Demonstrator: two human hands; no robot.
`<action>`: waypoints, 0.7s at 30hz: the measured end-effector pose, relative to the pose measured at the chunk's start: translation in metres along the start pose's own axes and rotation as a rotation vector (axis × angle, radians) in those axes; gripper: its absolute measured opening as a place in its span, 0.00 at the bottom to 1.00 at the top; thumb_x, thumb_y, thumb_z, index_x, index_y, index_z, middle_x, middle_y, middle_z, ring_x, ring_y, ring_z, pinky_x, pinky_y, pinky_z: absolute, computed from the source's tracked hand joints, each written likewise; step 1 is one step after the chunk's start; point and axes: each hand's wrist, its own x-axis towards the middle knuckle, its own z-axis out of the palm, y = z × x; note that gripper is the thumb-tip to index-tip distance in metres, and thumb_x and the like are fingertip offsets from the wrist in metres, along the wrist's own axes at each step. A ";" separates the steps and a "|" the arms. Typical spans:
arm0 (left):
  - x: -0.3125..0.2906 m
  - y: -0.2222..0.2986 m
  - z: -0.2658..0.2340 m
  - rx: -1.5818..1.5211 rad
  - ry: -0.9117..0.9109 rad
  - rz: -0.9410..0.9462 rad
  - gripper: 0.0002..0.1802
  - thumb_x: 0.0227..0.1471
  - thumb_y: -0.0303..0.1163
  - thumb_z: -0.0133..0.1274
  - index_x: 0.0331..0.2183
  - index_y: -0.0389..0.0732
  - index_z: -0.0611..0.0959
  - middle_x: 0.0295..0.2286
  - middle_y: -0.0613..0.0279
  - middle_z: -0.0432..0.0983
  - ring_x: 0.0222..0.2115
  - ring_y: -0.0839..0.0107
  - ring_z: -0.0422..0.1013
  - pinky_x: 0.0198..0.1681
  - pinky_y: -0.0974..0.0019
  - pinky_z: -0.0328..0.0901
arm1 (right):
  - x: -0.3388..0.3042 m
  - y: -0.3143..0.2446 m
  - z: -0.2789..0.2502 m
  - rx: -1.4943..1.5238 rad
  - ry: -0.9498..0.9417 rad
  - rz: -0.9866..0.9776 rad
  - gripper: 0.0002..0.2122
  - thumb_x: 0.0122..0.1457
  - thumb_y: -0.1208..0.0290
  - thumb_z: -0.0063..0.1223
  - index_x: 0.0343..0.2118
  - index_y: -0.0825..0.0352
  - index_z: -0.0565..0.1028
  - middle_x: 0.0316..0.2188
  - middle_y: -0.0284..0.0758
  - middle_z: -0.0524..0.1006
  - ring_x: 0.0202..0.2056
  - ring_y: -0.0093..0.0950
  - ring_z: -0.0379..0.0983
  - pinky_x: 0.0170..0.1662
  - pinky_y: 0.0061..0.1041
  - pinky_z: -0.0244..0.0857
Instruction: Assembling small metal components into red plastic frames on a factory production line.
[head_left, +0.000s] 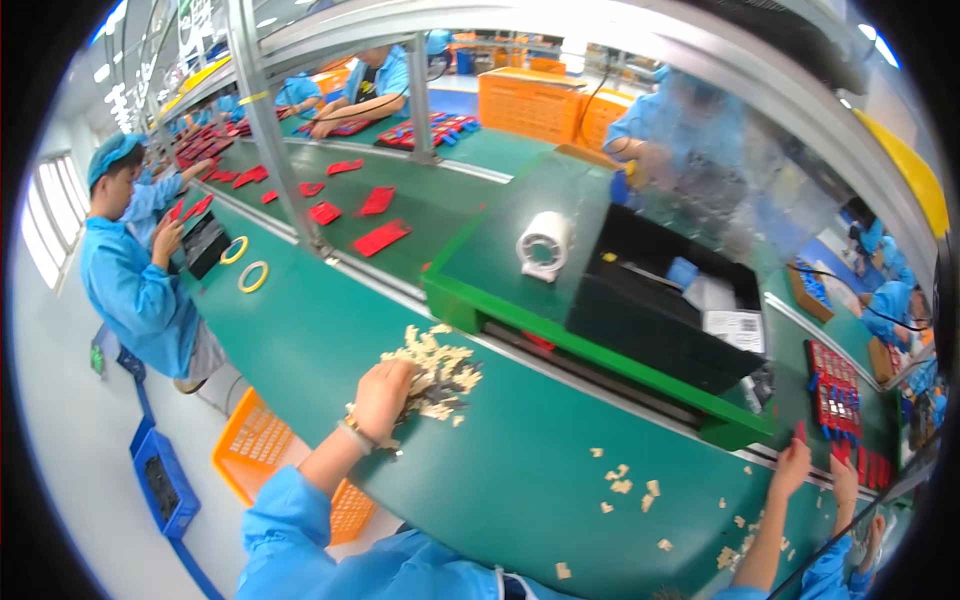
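Observation:
My left hand (383,400) reaches down into a heap of small cream-coloured pieces (437,355) mixed with dark ones on the green bench. Its fingers are curled into the heap, and what they grip is hidden. Far over to the right, my right hand (793,465) pinches a small flat red part (800,433) by the edge of the conveyor. Just beyond it, a co-worker's hand (846,480) is close to a red tray (833,390) filled with small parts.
Loose cream pieces (622,485) lie scattered across the bench (480,480). A green stand (600,375) carries a black box (660,300) and a white roll (545,243). Red parts (382,237) lie on the conveyor. Two tape rings (253,277) and an orange crate (250,445) are at left.

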 end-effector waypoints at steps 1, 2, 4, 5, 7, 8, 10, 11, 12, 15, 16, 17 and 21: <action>0.007 0.001 -0.001 -0.036 -0.012 -0.050 0.03 0.49 0.24 0.50 0.30 0.39 0.76 0.25 0.51 0.73 0.29 0.53 0.72 0.34 0.57 0.67 | -0.011 0.006 -0.014 0.111 0.116 -0.042 0.10 0.56 0.76 0.51 0.41 0.67 0.75 0.34 0.37 0.76 0.34 0.34 0.73 0.39 0.31 0.66; 0.013 0.001 -0.007 -0.100 -0.010 -0.072 0.04 0.50 0.25 0.51 0.31 0.39 0.77 0.26 0.51 0.73 0.30 0.52 0.71 0.35 0.56 0.67 | -0.019 -0.008 -0.038 0.264 0.106 0.127 0.10 0.58 0.75 0.51 0.42 0.68 0.75 0.35 0.37 0.77 0.34 0.30 0.73 0.40 0.27 0.66; 0.028 0.000 -0.009 -0.159 -0.154 -0.162 0.10 0.47 0.26 0.56 0.34 0.36 0.77 0.31 0.49 0.73 0.33 0.49 0.71 0.37 0.56 0.66 | -0.036 -0.018 -0.076 0.505 0.207 0.318 0.12 0.62 0.71 0.51 0.45 0.69 0.74 0.39 0.35 0.77 0.35 0.21 0.72 0.41 0.21 0.66; 0.033 0.002 -0.010 -0.117 -0.146 -0.073 0.16 0.44 0.27 0.59 0.38 0.35 0.77 0.37 0.48 0.74 0.39 0.49 0.70 0.43 0.57 0.66 | -0.043 -0.047 -0.096 0.562 0.295 0.295 0.11 0.61 0.71 0.52 0.45 0.70 0.75 0.39 0.35 0.77 0.36 0.22 0.72 0.42 0.21 0.66; 0.031 -0.002 -0.002 0.027 -0.127 0.117 0.22 0.42 0.27 0.61 0.42 0.34 0.76 0.43 0.49 0.73 0.45 0.50 0.69 0.49 0.57 0.64 | -0.065 -0.119 -0.139 0.717 0.251 0.304 0.08 0.61 0.72 0.52 0.40 0.70 0.75 0.35 0.33 0.75 0.36 0.23 0.70 0.43 0.21 0.65; 0.024 -0.010 0.002 0.050 -0.183 0.121 0.22 0.42 0.26 0.61 0.42 0.34 0.77 0.44 0.50 0.73 0.46 0.51 0.69 0.49 0.58 0.64 | -0.072 -0.175 -0.162 0.625 0.276 0.033 0.05 0.61 0.75 0.51 0.35 0.70 0.74 0.32 0.33 0.74 0.34 0.26 0.69 0.41 0.24 0.64; 0.010 -0.022 0.013 0.034 -0.237 0.121 0.19 0.43 0.25 0.59 0.41 0.34 0.78 0.45 0.51 0.73 0.46 0.54 0.70 0.49 0.59 0.65 | -0.105 -0.246 -0.186 0.855 0.140 -0.297 0.06 0.49 0.79 0.58 0.30 0.70 0.74 0.25 0.37 0.73 0.27 0.33 0.68 0.31 0.28 0.63; 0.007 -0.022 0.014 0.004 -0.246 0.114 0.16 0.44 0.24 0.58 0.39 0.34 0.79 0.44 0.51 0.74 0.45 0.54 0.70 0.48 0.59 0.66 | -0.115 -0.275 -0.195 0.893 -0.220 -0.431 0.06 0.47 0.77 0.59 0.30 0.66 0.76 0.25 0.36 0.74 0.28 0.32 0.70 0.28 0.28 0.63; 0.004 -0.027 0.015 0.000 -0.234 0.113 0.13 0.46 0.23 0.56 0.38 0.34 0.79 0.42 0.52 0.75 0.45 0.55 0.71 0.47 0.60 0.66 | -0.125 -0.304 -0.203 0.899 -0.591 -0.527 0.07 0.45 0.75 0.59 0.29 0.62 0.78 0.25 0.35 0.76 0.28 0.30 0.72 0.25 0.28 0.63; 0.009 -0.022 0.021 -0.069 -0.239 0.070 0.10 0.52 0.22 0.49 0.37 0.33 0.80 0.39 0.52 0.77 0.44 0.55 0.71 0.46 0.60 0.66 | -0.160 -0.380 -0.194 1.100 -0.443 -0.749 0.13 0.46 0.72 0.57 0.37 0.66 0.75 0.36 0.35 0.73 0.35 0.33 0.72 0.36 0.28 0.69; 0.012 -0.014 0.018 -0.036 -0.203 0.111 0.10 0.53 0.22 0.48 0.38 0.34 0.80 0.39 0.52 0.77 0.43 0.55 0.71 0.46 0.60 0.66 | -0.173 -0.394 -0.193 1.117 -0.602 -0.724 0.15 0.48 0.71 0.57 0.40 0.67 0.74 0.40 0.36 0.72 0.39 0.33 0.72 0.39 0.28 0.69; 0.014 -0.009 0.015 0.004 -0.161 0.146 0.11 0.55 0.23 0.47 0.39 0.34 0.80 0.39 0.52 0.77 0.43 0.55 0.71 0.47 0.59 0.65 | -0.180 -0.400 -0.195 1.141 -0.759 -0.699 0.17 0.49 0.70 0.57 0.44 0.67 0.73 0.44 0.38 0.70 0.43 0.33 0.71 0.42 0.29 0.69; 0.016 -0.004 0.012 0.082 -0.147 0.114 0.12 0.57 0.24 0.45 0.41 0.35 0.79 0.38 0.53 0.77 0.41 0.55 0.71 0.46 0.58 0.65 | -0.182 -0.388 -0.203 1.268 -0.620 -0.647 0.26 0.51 0.63 0.59 0.53 0.65 0.68 0.55 0.42 0.64 0.53 0.39 0.65 0.52 0.38 0.64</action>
